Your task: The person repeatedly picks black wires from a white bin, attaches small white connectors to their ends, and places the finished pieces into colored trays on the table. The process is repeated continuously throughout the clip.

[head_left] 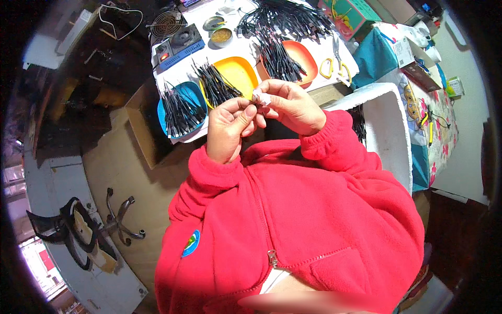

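Observation:
Both hands meet in front of my chest, just short of the table's near edge. My right hand (295,107) pinches a small whitish piece (264,99), perhaps a wad of tissue or a plastic bit; its kind is too small to tell. Against it my left hand (230,128) is closed, thumb pressed to the fingers, and whatever it holds is hidden. Just beyond the hands, a bundle of black cables (217,86) lies on a yellow tray (240,73). More short black cables fill a blue tray (200,93) to the left and an orange tray (303,52) to the right.
A big heap of black cables (282,18) covers the table's back. Left stand a blue-fronted device (180,54) with a lit red lamp and a metal bowl (220,37). Yellow-handled scissors (337,57) lie right, above a white foam box (387,141). An overturned chair (86,230) lies left.

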`<action>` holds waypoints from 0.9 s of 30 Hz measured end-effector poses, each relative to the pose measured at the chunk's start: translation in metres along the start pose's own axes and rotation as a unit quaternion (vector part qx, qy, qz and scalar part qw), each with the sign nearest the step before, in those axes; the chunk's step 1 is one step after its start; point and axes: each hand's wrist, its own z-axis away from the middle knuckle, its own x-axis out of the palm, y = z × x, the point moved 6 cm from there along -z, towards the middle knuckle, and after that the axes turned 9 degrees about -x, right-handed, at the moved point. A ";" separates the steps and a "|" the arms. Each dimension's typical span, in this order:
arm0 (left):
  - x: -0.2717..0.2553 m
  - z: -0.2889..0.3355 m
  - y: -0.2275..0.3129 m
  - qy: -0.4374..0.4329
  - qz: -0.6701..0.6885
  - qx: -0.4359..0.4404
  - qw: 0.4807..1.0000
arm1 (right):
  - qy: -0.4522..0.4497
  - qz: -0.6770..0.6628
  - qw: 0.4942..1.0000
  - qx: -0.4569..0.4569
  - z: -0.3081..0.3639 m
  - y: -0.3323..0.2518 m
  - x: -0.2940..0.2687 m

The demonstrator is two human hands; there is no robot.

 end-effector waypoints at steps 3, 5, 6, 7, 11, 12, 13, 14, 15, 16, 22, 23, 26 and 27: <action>0.000 -0.001 0.000 0.013 -0.086 0.003 0.996 | -0.024 0.004 0.999 0.027 -0.003 -0.001 -0.007; 0.000 -0.001 -0.001 0.015 -0.109 -0.002 0.994 | -0.026 -0.022 0.998 0.061 -0.006 0.004 -0.012; -0.001 -0.001 -0.002 0.026 -0.118 -0.007 0.993 | -0.019 -0.050 0.995 0.080 -0.006 0.009 -0.014; 0.000 -0.002 -0.002 0.028 -0.112 0.008 0.993 | -0.027 -0.129 0.984 0.118 -0.007 0.018 -0.011; -0.010 -0.014 -0.010 0.051 -0.095 -0.036 0.993 | -0.031 -0.169 0.977 0.126 -0.016 0.028 -0.024; -0.012 -0.018 -0.010 0.057 -0.079 -0.027 0.995 | -0.005 -0.060 0.990 0.124 -0.025 0.025 -0.041; -0.016 -0.021 -0.009 0.060 -0.083 -0.023 0.994 | 0.004 0.094 0.992 0.084 -0.037 0.009 -0.063; -0.019 -0.024 -0.009 0.064 -0.083 -0.024 0.994 | 0.001 0.239 0.970 0.032 -0.052 -0.013 -0.086; -0.022 -0.026 -0.010 0.067 -0.086 -0.027 0.994 | 0.027 0.429 0.902 -0.038 -0.072 -0.038 -0.109; -0.024 -0.028 -0.010 0.071 -0.087 -0.029 0.993 | 0.024 0.582 0.800 -0.143 -0.093 -0.067 -0.124; -0.028 -0.035 -0.014 0.072 -0.060 -0.035 0.995 | 0.130 0.866 0.483 -0.008 -0.178 -0.125 -0.225; -0.030 -0.034 -0.013 0.074 -0.060 -0.026 0.995 | 0.137 0.889 0.437 0.027 -0.185 -0.121 -0.231; -0.036 -0.034 -0.011 0.081 -0.058 -0.018 0.995 | 0.171 0.882 0.438 0.023 -0.188 -0.119 -0.235; -0.037 -0.034 -0.011 0.082 -0.054 -0.013 0.995 | 0.168 0.881 0.441 0.035 -0.185 -0.121 -0.235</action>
